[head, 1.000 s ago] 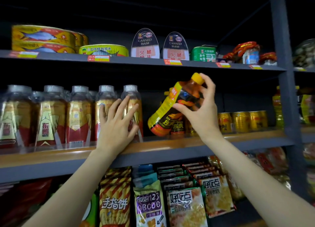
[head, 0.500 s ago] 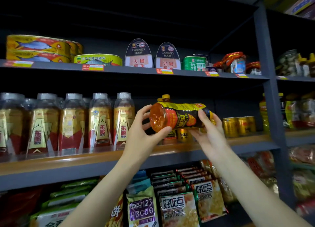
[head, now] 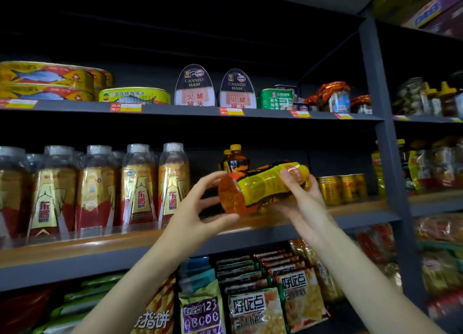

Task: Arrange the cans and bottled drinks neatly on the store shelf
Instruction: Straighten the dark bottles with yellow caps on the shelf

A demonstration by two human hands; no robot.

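An orange drink bottle with a yellow label lies sideways in the air in front of the middle shelf, its base pointing left at me. My left hand cups the base end. My right hand grips the neck end, hiding the cap. Behind it stand two like bottles with yellow caps. A row of clear-capped gold and red drink bottles fills the shelf's left part. Several gold cans stand at the right.
The upper shelf holds flat fish tins, canned ham, a green tin and jars. Snack bags hang below. A grey upright post divides off the neighbouring bay of goods on the right.
The bottle went from tilted cap-up in my right hand alone to lying sideways. My left hand left the clear-capped bottles and took its base. The view shifted right.
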